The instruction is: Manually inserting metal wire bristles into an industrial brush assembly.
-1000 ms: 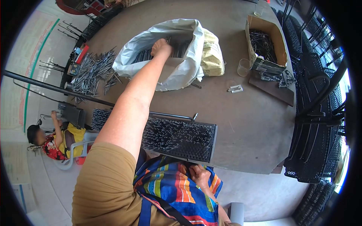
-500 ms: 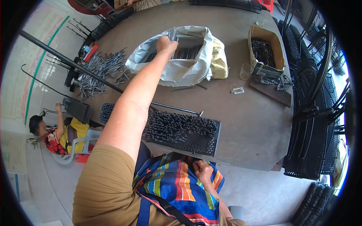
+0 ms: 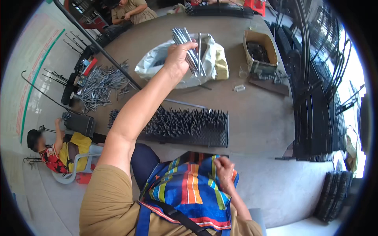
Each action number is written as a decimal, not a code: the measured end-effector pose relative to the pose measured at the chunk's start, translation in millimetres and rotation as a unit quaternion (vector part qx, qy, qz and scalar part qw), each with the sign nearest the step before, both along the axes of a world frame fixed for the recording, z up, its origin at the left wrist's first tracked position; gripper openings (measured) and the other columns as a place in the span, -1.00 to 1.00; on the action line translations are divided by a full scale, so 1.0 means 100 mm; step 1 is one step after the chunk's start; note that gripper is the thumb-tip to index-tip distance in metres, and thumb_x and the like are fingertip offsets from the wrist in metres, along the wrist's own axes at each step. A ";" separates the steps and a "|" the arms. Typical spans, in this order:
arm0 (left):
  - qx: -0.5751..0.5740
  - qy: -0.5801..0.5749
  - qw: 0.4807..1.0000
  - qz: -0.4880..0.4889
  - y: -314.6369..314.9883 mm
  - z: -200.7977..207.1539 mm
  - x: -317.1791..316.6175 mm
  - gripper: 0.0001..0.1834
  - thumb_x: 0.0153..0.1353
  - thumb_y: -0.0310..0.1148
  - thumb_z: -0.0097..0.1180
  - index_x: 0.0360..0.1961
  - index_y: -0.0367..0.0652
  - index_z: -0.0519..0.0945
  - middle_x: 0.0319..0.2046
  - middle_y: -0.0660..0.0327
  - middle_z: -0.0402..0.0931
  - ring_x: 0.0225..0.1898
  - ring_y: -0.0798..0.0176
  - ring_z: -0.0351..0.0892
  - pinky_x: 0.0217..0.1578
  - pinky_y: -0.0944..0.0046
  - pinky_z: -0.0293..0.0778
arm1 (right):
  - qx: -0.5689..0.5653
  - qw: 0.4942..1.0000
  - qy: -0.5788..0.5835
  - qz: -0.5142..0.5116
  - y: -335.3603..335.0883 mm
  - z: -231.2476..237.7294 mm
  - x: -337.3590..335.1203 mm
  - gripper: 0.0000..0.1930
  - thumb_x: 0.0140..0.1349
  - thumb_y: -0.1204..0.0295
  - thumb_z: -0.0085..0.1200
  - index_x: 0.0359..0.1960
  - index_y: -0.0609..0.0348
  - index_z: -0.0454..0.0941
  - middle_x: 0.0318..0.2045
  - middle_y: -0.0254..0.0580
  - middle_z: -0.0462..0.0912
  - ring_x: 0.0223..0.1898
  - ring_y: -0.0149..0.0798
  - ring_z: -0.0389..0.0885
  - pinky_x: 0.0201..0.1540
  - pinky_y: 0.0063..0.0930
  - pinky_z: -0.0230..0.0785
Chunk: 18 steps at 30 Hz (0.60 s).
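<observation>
My left hand (image 3: 178,58) is closed around a bundle of thin silvery metal rods (image 3: 182,37), raised above a white sack (image 3: 151,70) on the table. One rod sticks up apart from the others, beside my thumb. Below my left forearm lies a long black perforated rack (image 3: 221,135), packed with many dark upright pins; its right end shows bare holes. My right hand (image 3: 224,169) is curled shut over my striped apron (image 3: 189,185), near the rack's front right corner. What its fingers hold, if anything, is hidden.
Loose rods (image 3: 103,86) lie heaped at the table's left. A cardboard box (image 3: 263,67) of dark pieces and a clear cup (image 3: 243,71) stand at right. Black racks (image 3: 313,118) line the right edge. Another person (image 3: 59,153) sits at left; one more (image 3: 134,11) is at the back.
My left hand has risen out of the sack with the rods, now in full view. My right hand has moved slightly right, away from the rack's front edge. The view has shifted.
</observation>
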<state>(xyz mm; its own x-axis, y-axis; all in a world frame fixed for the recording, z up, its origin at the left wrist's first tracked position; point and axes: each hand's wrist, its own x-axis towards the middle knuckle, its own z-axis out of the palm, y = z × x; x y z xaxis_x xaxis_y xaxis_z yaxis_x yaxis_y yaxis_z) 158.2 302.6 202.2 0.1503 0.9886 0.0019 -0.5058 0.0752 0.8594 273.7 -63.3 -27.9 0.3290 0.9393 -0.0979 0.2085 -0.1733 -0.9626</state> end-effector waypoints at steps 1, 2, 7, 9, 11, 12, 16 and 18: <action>-0.032 -0.009 0.999 -0.042 -0.22 -0.08 -0.03 -0.79 0.00 -0.64 0.17 -0.28 -0.32 0.53 -0.45 0.10 0.54 -0.44 0.16 0.59 -0.38 0.16 0.59 | 0.013 0.999 0.009 -0.035 0.05 0.27 0.00 -0.84 0.11 0.41 0.15 -0.45 0.29 0.60 -0.60 -0.16 0.59 -0.58 -0.38 0.52 -0.49 -0.49 0.35; -0.052 -0.006 0.998 -0.045 -0.55 -0.12 0.00 -0.80 0.01 -0.61 0.17 -0.27 -0.32 0.53 -0.45 0.11 0.55 -0.44 0.16 0.58 -0.37 0.15 0.57 | 0.023 0.997 0.017 -0.070 0.13 0.58 0.02 -0.81 0.15 0.39 0.10 -0.46 0.31 0.58 -0.64 -0.24 0.57 -0.64 -0.48 0.43 -0.55 -0.54 0.29; -0.179 0.022 0.978 -0.106 -1.96 -0.81 -0.21 -0.80 -0.02 -0.60 0.19 -0.29 -0.24 0.58 -0.43 0.19 0.57 -0.44 0.25 0.58 -0.39 0.26 0.53 | 0.132 0.990 -0.015 -0.046 0.45 1.27 -0.10 -0.85 0.11 0.44 0.12 -0.37 0.31 0.57 -0.58 -0.32 0.57 -0.55 -0.54 0.44 -0.50 -0.63 0.28; -0.212 0.045 0.970 -0.114 -2.38 -1.08 -0.37 -0.79 -0.03 -0.62 0.19 -0.30 -0.24 0.59 -0.43 0.24 0.58 -0.43 0.31 0.58 -0.35 0.31 0.51 | 0.052 0.998 -0.018 0.005 0.43 1.27 -0.31 -0.87 0.06 0.51 0.23 -0.47 0.32 0.55 -0.62 -0.37 0.55 -0.56 -0.58 0.42 -0.51 -0.64 0.27; -0.253 0.033 0.961 -0.104 -2.70 -1.32 -0.56 -0.81 -0.01 -0.63 0.19 -0.32 -0.24 0.59 -0.44 0.25 0.58 -0.44 0.36 0.56 -0.35 0.33 0.50 | 0.037 0.998 -0.038 0.021 0.27 1.01 -0.53 -0.87 0.08 0.51 0.22 -0.51 0.32 0.54 -0.65 -0.39 0.53 -0.57 -0.60 0.39 -0.52 -0.65 0.25; -0.264 0.039 0.957 -0.114 -2.77 -1.45 -0.67 -0.81 -0.01 -0.62 0.20 -0.32 -0.24 0.59 -0.44 0.24 0.58 -0.43 0.36 0.57 -0.35 0.33 0.50 | -0.002 1.000 0.004 0.012 0.20 0.93 -0.63 -0.86 0.05 0.50 0.22 -0.52 0.32 0.54 -0.68 -0.32 0.52 -0.61 -0.55 0.40 -0.54 -0.57 0.26; -0.270 0.030 0.952 -0.142 -2.93 -1.65 -1.08 -0.81 0.01 -0.59 0.20 -0.29 -0.26 0.58 -0.38 0.18 0.60 -0.34 0.31 0.60 -0.24 0.30 0.53 | -0.088 0.990 0.108 0.033 0.04 0.72 -0.92 -0.86 0.05 0.49 0.20 -0.53 0.33 0.54 -0.71 -0.27 0.50 -0.63 -0.53 0.38 -0.56 -0.56 0.22; -0.289 0.004 0.940 -0.180 -2.92 -1.66 -1.16 -0.76 0.04 -0.56 0.18 -0.21 -0.28 0.57 -0.28 0.10 0.63 -0.27 0.25 0.62 -0.14 0.26 0.53 | -0.043 0.997 0.062 0.027 0.06 0.67 -0.98 -0.84 0.06 0.48 0.21 -0.52 0.34 0.55 -0.69 -0.25 0.54 -0.63 -0.53 0.39 -0.56 -0.54 0.23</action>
<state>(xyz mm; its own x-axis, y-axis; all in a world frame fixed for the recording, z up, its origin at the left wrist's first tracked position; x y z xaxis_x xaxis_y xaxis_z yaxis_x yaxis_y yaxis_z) 41.9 10.2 36.4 0.4727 0.7091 -0.5232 -0.3516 0.6962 0.6258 176.0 -57.3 39.3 0.2588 0.9418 -0.2144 0.1007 -0.2471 -0.9637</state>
